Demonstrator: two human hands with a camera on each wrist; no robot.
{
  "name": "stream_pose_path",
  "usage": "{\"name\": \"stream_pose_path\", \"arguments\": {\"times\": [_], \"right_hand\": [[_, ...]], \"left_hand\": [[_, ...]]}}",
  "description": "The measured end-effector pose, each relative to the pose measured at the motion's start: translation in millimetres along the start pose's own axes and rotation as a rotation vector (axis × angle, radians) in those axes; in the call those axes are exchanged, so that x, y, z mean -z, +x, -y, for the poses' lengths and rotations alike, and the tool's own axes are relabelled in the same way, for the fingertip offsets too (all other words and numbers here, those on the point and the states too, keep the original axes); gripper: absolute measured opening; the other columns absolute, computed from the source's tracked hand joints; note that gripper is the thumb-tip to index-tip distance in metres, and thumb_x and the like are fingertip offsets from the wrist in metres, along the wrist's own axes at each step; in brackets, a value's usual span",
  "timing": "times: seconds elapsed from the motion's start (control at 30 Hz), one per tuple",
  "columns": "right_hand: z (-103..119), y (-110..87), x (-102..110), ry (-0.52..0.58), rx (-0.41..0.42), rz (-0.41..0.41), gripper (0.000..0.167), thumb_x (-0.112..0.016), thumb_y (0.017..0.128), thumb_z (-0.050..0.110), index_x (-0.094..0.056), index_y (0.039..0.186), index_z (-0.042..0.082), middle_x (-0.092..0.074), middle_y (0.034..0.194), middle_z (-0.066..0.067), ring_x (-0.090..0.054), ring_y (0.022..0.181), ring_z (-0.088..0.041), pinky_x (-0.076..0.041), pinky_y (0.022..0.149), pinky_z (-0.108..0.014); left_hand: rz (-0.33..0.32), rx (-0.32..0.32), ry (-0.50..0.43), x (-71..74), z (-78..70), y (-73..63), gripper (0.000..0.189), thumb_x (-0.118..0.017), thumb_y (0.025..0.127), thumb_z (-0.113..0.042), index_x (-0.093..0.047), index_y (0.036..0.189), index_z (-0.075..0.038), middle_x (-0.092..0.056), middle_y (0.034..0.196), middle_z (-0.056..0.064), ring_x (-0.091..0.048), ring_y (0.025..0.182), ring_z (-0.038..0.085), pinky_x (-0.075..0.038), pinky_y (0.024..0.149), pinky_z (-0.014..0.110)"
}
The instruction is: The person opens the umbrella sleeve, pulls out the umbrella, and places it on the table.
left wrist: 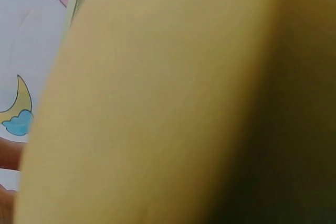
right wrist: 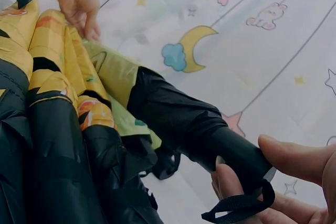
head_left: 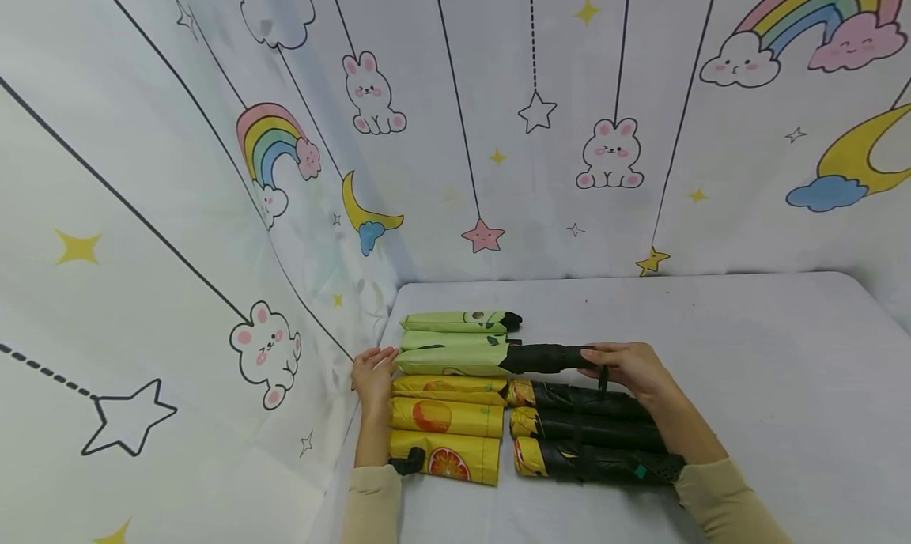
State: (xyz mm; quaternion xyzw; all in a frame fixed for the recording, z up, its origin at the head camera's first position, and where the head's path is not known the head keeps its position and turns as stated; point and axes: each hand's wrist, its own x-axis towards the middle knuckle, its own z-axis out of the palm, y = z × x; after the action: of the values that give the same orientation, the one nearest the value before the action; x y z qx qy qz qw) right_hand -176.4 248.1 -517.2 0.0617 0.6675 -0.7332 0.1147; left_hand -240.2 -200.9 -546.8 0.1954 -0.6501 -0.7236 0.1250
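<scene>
Green-and-black folded umbrella [head_left: 494,360] | right hand [head_left: 632,368] grips black end (strap [right wrist: 237,202] dangling) | left hand [head_left: 373,376], fingers loose, at green end, we judge to steady it

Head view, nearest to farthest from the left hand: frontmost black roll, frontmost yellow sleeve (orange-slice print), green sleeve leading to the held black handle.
1. Green sleeve: its end is right at the left hand's fingers.
2. Yellow sleeve: front row, left side.
3. Black roll: front row, beyond the yellow sleeve to the right.

White table [head_left: 769,386]; printed backdrop [head_left: 427,172] with rabbits [head_left: 610,156], rainbows [head_left: 269,126], stars [head_left: 483,236]
</scene>
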Motion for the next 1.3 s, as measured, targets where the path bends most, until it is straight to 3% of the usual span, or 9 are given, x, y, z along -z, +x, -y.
{"name": "stream_pose_path", "arguments": {"times": [0.17,0.33,0.6,0.9,1.13,1.3], "right_hand": [[2.0,-4.1,5.0,0.0,0.0,-0.01,0.063,-0.078,0.096,0.02,-0.053,0.141,-0.016,-0.054,0.147,-0.028,-0.077,0.099,-0.023,-0.059,0.093,-0.028],[1.3,-7.2,12.2,0.004,0.002,-0.006,0.064,-0.078,0.096,0.02,-0.052,0.142,-0.016,-0.056,0.146,-0.025,-0.077,0.1,-0.022,-0.059,0.095,-0.03],[1.1,-11.6,22.6,0.028,0.01,-0.012,0.065,-0.079,0.095,0.019,-0.051,0.142,-0.016,-0.066,0.132,-0.01,-0.078,0.098,-0.022,-0.059,0.094,-0.031],[2.8,-16.4,37.0,0.071,0.001,0.008,0.051,-0.077,0.096,0.014,-0.059,0.137,-0.013,-0.072,0.117,0.003,-0.078,0.099,-0.022,-0.059,0.094,-0.032],[-0.9,-20.3,47.7,0.049,-0.01,0.007,0.054,-0.076,0.098,0.017,-0.057,0.141,-0.011,-0.072,0.118,0.004,-0.077,0.101,-0.022,-0.052,0.106,-0.036],[-4.8,-23.5,54.7,0.084,0.004,0.0,0.038,-0.075,0.098,0.013,-0.068,0.131,-0.003,-0.073,0.112,0.007,-0.078,0.099,-0.022,-0.058,0.093,-0.026]], "left_hand": [[-0.015,-0.01,0.013,-0.1,-0.1,-0.3,0.046,-0.061,0.092,0.018,-0.048,0.134,0.004,-0.065,0.127,0.028,-0.069,0.119,0.036,-0.056,0.069,0.022],[-0.014,0.0,0.024,1.5,0.0,-0.3,0.047,-0.06,0.094,0.017,-0.046,0.137,0.005,-0.065,0.128,0.026,-0.069,0.12,0.034,-0.056,0.072,0.018],[-0.018,-0.006,0.031,2.4,1.2,-0.2,0.05,-0.06,0.094,0.016,-0.044,0.141,0.008,-0.065,0.128,0.026,-0.068,0.121,0.034,-0.055,0.073,0.017],[-0.022,-0.01,0.001,2.8,0.6,-0.4,0.044,-0.059,0.093,0.018,-0.048,0.134,0.005,-0.065,0.128,0.028,-0.069,0.12,0.037,-0.055,0.07,0.017],[-0.03,-0.017,0.007,3.0,-0.3,-1.7,0.047,-0.06,0.094,0.017,-0.046,0.138,0.008,-0.065,0.127,0.03,-0.069,0.118,0.037,-0.057,0.074,0.018],[-0.036,-0.02,0.021,3.5,0.2,-0.3,0.045,-0.061,0.093,0.017,-0.048,0.135,0.007,-0.066,0.127,0.03,-0.069,0.118,0.037,-0.057,0.074,0.017]]}}
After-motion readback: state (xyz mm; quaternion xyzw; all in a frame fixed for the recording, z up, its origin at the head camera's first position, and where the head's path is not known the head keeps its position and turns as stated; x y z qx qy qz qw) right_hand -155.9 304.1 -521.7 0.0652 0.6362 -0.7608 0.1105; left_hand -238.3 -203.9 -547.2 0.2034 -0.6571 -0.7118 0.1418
